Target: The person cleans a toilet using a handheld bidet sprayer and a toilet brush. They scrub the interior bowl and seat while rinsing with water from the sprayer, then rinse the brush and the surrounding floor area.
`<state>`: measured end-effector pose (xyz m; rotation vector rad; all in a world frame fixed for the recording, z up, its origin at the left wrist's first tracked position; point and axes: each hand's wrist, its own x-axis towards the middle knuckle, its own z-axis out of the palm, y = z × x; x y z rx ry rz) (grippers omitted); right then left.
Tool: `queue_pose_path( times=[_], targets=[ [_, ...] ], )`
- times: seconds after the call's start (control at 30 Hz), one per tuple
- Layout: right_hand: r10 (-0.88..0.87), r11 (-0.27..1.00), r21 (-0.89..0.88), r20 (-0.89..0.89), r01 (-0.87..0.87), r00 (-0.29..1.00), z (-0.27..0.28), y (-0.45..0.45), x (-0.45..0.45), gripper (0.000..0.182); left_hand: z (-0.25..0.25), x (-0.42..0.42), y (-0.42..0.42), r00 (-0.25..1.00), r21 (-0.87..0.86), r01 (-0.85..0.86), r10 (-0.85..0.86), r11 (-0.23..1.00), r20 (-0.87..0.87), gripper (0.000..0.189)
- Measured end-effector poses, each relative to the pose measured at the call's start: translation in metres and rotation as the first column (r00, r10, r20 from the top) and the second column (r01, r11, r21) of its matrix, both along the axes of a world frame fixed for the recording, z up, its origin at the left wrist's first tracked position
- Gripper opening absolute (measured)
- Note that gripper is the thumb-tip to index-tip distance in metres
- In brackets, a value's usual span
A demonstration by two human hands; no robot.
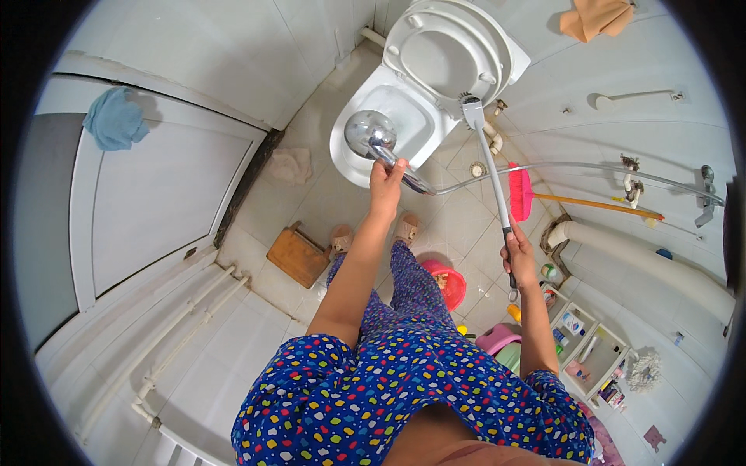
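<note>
My left hand [386, 189] is closed around the handle of a chrome shower head [370, 134], which hangs over the front of a white toilet bowl [349, 169]. A metal hose [571, 165] runs from that handle to the wall fittings at right. In my right hand [518, 253] is the black grip of a long-handled toilet brush [492, 169]. Its dark bristles are up beside the right edge of the toilet, near the raised seat [495, 52]. Whether water flows from the shower head, I cannot tell.
A brown wooden stool [298, 256] and a red basin [457, 289] stand near my slippered feet. At right, a pink broom [520, 192] leans by the wall, above a thick white pipe [641, 265] and a shelf unit [600, 361] with bottles. A cloth [290, 166] lies on the tiles.
</note>
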<state>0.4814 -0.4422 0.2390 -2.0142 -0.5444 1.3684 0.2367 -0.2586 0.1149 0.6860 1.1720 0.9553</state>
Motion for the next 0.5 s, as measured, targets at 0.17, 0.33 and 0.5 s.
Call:
queue_pose_path(
  times=[0.17,0.33,0.5],
  targets=[
    [-0.029,0.999,0.038,0.025,0.028,0.999,-0.010,0.018,0.017,0.045,0.021,0.016,0.023,0.997,0.023,0.051,-0.052,0.998,0.048,0.024],
    [-0.036,0.998,0.054,0.014,0.035,0.999,-0.024,0.012,0.013,0.046,0.053,0.029,0.060,0.965,0.180,0.211,-0.235,0.961,0.121,0.023],
    [-0.060,0.996,0.073,0.037,0.057,0.998,-0.020,-0.007,-0.008,0.047,0.066,0.041,0.091,0.956,0.318,0.218,-0.267,0.923,0.121,0.025]
  ],
)
